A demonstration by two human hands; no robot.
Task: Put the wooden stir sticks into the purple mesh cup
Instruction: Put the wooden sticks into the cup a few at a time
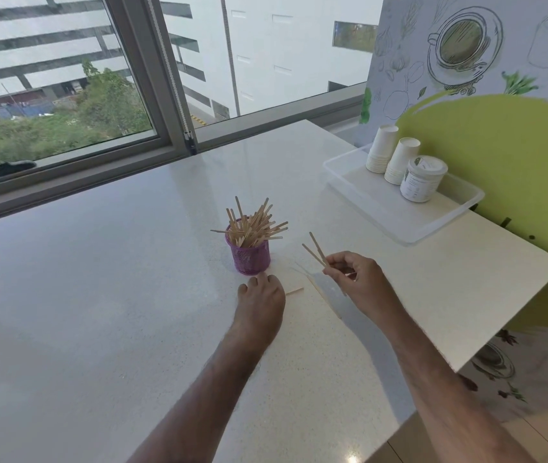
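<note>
Two forearms entered from the lower frame, both bare to the edge, no sleeves showing. Left hand point(259, 297) and right hand point(356, 279): bare, ungloved; visible hair along both forearms.

So the mesh cup point(251, 257) sits mid-counter point(98, 295), well back from the near edge, with stir sticks point(252, 225) standing in it. Left hand point(260, 304) rests on the counter just in front of it, right hand point(354, 279) off to its right, pinching two sticks point(315, 250). A few loose sticks point(294, 291) lie between the hands. The tray point(399, 225) by the far right edge holds paper cup stacks point(393, 158) and a tub point(421, 178).
</note>
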